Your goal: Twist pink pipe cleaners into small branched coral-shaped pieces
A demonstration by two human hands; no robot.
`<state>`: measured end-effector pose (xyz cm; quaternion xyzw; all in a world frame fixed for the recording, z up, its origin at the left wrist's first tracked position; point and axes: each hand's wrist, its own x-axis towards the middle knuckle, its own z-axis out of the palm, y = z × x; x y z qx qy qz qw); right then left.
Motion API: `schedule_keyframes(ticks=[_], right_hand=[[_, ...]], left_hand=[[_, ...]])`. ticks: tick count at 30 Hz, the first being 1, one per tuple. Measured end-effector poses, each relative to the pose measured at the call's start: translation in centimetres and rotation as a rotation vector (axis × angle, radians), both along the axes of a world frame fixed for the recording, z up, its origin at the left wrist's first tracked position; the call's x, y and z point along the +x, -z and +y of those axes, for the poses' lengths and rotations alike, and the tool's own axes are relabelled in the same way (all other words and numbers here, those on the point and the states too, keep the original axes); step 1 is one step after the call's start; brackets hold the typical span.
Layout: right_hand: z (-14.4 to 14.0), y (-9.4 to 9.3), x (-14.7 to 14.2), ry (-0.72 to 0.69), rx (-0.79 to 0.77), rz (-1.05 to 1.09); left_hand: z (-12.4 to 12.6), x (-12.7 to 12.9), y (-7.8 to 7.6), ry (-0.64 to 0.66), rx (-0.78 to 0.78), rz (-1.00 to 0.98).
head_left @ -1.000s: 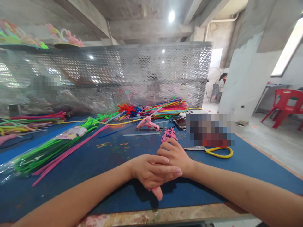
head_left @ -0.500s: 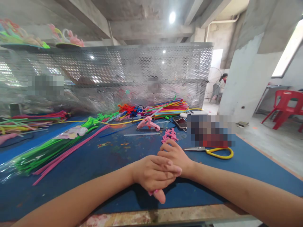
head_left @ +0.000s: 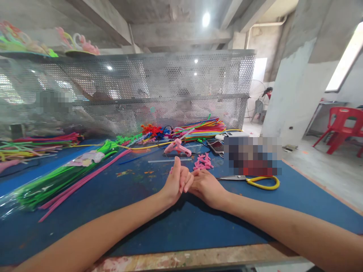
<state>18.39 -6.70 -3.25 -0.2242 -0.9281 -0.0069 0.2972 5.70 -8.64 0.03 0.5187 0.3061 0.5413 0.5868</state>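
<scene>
Green stems [head_left: 53,181]: bagged bundle, lower left of the frame, lying aslant on the blue mat [head_left: 176,226].
Pink stems [head_left: 82,183]: long strands along the bundle's right edge.
Left forearm: enters from the bottom left, rising toward the frame's centre, just above the mat.
Left hand [head_left: 176,182]: centre of the frame, set on edge with the palm turned toward the right hand; fingers straight and pressed together, pointing up and away.
Pink piece [head_left: 171,170]: a small scrap showing at the far edge of the left hand; whether the fingers grip it cannot be told.
Right hand [head_left: 206,186]: just right of centre, knuckles up, fingers curled narrow, their tips touching the left fingers; nothing visible inside.
Right forearm: enters from the bottom right, low over the mat.
Glue gun [head_left: 178,148]: pink, above the hands, well apart.
Pink shapes [head_left: 203,161]: small heap just beyond the right hand.
Scissors [head_left: 252,181]: yellow-handled, right of the right hand, flat on the mat.
</scene>
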Motion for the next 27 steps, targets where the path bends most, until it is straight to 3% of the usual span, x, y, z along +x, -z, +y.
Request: schedule_keyframes(ticks=[10, 16, 21, 27], right_hand=[[-0.1, -0.5, -0.2, -0.084, 0.024, 0.076], [0.0, -0.2, -0.2, -0.029, 0.045, 0.012], [0.1, 0.4, -0.1, 0.005, 0.185, -0.076], [0.0, 0.4, 0.1, 0.027, 0.205, -0.101]], left_hand=[[-0.3, -0.1, -0.4, 0.023, -0.053, -0.053], [-0.1, -0.4, -0.2, 0.078, -0.046, -0.033], [0.0, -0.8, 0.0, 0.160, 0.016, 0.028], [-0.1, -1.0, -0.1, 0.152, 0.075, 0.109]])
